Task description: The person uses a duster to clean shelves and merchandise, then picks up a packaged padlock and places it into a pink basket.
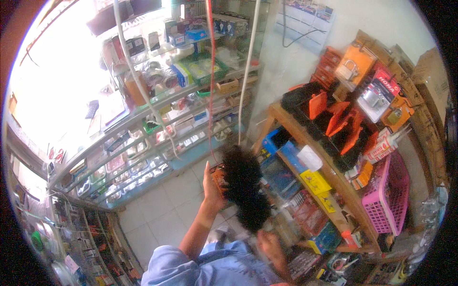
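Note:
My left hand (212, 191) grips an orange and dark pack (217, 178), with the thumb pointing up along its edge. A black fluffy duster (247, 189) stretches across in front of me, blurred, and covers the right side of the pack. At the duster's lower end my right hand (270, 245) is closed on it; the handle itself is hidden in the fist. Whether the bristles touch the pack cannot be made out.
A wooden shelf (322, 171) at right bears black bins with orange lids (334, 118), hanging padlock packs (377, 96) and a pink plastic basket (388, 200). Ahead stands a glass display case (162, 103) with stocked shelves. Cables (247, 64) hang in front. Below is tiled floor (168, 211).

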`<state>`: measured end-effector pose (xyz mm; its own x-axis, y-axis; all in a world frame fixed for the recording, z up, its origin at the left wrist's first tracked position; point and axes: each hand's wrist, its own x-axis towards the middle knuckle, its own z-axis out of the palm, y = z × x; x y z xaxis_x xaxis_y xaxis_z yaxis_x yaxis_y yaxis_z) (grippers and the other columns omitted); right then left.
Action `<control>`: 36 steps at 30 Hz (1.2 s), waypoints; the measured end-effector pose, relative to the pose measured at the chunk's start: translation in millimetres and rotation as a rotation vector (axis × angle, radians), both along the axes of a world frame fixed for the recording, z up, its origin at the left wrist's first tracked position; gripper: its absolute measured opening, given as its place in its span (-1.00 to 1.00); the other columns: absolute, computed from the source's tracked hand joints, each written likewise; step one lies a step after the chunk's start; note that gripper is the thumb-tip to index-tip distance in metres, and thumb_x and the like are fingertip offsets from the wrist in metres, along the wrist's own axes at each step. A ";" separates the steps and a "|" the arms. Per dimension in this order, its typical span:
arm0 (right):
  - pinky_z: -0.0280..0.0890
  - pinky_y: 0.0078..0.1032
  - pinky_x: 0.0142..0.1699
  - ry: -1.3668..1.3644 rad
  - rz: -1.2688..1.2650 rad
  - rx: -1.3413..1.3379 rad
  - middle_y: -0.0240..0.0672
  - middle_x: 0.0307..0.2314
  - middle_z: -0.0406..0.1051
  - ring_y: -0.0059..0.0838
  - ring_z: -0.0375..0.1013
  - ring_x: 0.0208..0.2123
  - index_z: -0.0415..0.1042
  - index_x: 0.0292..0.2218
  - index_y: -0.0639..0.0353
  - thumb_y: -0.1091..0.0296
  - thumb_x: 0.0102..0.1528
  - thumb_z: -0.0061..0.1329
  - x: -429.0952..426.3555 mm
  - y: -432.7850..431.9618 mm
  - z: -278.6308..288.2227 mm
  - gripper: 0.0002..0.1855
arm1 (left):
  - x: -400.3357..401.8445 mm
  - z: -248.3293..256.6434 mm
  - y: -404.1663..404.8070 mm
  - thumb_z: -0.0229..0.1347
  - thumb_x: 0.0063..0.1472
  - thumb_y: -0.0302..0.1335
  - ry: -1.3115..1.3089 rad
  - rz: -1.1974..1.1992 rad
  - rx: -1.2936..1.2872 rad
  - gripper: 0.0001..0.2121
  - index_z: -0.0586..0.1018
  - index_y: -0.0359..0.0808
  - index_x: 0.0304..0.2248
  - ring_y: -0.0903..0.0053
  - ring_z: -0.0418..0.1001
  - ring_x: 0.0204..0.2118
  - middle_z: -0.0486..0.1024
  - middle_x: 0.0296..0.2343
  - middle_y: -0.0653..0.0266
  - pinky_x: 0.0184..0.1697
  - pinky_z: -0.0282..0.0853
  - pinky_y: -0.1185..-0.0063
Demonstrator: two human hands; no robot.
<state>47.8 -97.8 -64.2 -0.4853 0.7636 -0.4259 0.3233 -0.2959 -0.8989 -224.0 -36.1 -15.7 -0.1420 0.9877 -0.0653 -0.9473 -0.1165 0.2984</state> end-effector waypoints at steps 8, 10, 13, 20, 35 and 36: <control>0.06 -0.63 -0.57 -0.099 0.114 -0.040 -0.55 -0.76 0.20 -0.71 0.14 -0.68 0.28 -0.64 0.14 0.04 0.20 -0.22 -19.0 -12.7 -0.7 -0.54 | -33.5 3.6 -17.7 -0.29 0.24 -0.02 0.002 0.046 -0.047 -0.46 0.31 -0.22 0.04 0.23 0.25 0.06 0.29 0.01 0.12 0.14 0.09 0.22; 0.06 -0.63 -0.56 -0.057 0.100 0.034 -0.53 -0.75 0.20 -0.71 0.13 -0.68 0.29 -0.63 0.14 0.02 0.20 -0.22 -23.2 -15.1 0.2 -0.53 | -37.1 3.2 -18.8 -0.31 0.24 -0.01 -0.050 0.097 0.008 -0.43 0.30 -0.27 0.04 0.20 0.26 0.04 0.29 0.00 0.08 0.14 0.10 0.24; 0.06 -0.62 -0.55 -0.064 0.043 -0.073 -0.53 -0.74 0.21 -0.71 0.12 -0.68 0.30 -0.62 0.14 0.02 0.20 -0.23 -30.2 -18.3 2.8 -0.53 | -43.2 0.5 -23.8 -0.34 0.26 -0.03 -0.078 0.052 0.083 -0.43 0.27 -0.31 0.05 0.20 0.28 0.02 0.30 -0.01 0.07 0.13 0.11 0.26; 0.08 -0.66 -0.52 -0.036 0.095 -0.084 -0.54 -0.72 0.21 -0.71 0.15 -0.64 0.31 -0.60 0.12 0.01 0.20 -0.24 -46.5 -8.5 14.4 -0.54 | -58.3 -5.6 -31.9 -0.29 0.25 -0.04 -0.011 0.108 0.050 -0.44 0.31 -0.35 0.01 0.22 0.33 -0.03 0.34 -0.06 0.04 0.10 0.17 0.28; 0.08 -0.68 -0.58 -0.049 0.187 0.015 -0.58 -0.70 0.28 -0.75 0.19 -0.67 0.44 -0.51 0.17 0.10 0.16 -0.12 -26.4 2.2 9.5 -0.65 | -55.1 22.0 -38.6 -0.37 0.23 0.05 0.021 0.259 0.053 -0.34 0.32 -0.43 -0.02 0.13 0.36 -0.07 0.37 -0.11 -0.08 0.06 0.23 0.28; 0.08 -0.68 -0.57 -0.120 0.209 0.037 -0.58 -0.69 0.29 -0.75 0.19 -0.66 0.45 -0.49 0.17 0.10 0.17 -0.13 -25.8 -0.2 12.5 -0.66 | -54.4 24.6 -38.9 -0.36 0.23 0.05 0.018 0.194 0.082 -0.34 0.33 -0.42 -0.03 0.16 0.38 -0.09 0.38 -0.12 -0.06 0.04 0.26 0.29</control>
<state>22.0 -98.0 -51.7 -0.5819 0.6685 -0.4632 0.4788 -0.1788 -0.8595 -278.4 -75.0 8.9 -0.3303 0.9437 0.0179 -0.8995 -0.3205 0.2968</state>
